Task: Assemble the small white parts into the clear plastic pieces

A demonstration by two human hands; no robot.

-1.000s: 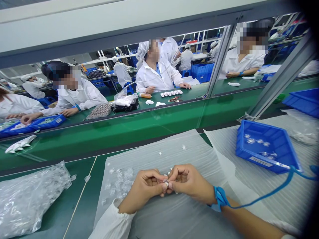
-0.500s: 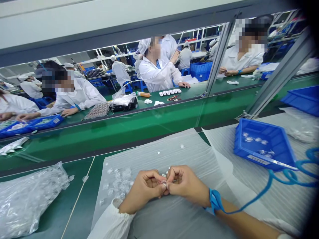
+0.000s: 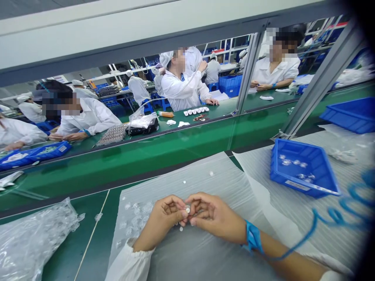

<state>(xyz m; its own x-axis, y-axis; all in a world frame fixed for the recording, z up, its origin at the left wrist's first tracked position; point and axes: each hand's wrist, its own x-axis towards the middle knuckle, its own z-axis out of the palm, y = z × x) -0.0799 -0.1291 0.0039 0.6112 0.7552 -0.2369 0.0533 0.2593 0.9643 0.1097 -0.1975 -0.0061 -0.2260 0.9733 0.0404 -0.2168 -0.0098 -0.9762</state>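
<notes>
My left hand (image 3: 162, 221) and my right hand (image 3: 215, 216) meet fingertip to fingertip over a white foam sheet (image 3: 205, 257). Both are pinched round a small clear and white part (image 3: 187, 210) held between them. A blue wrist strap (image 3: 252, 238) with a coiled blue cord (image 3: 331, 218) is on my right wrist. Several small clear parts (image 3: 137, 212) lie scattered on the sheet just left of my left hand, and two tiny white pieces (image 3: 211, 173) lie farther up the sheet.
A blue bin (image 3: 303, 168) with several clear parts stands at the right. A clear plastic bag of parts (image 3: 32, 238) lies at the left. A green conveyor (image 3: 164, 150) runs across beyond the sheet. Other people in white coats work on its far side.
My joined hands have shifted slightly left and the fingers have turned the small part. The coiled blue cord has swung and blurs at the right. The view has drifted a little.
</notes>
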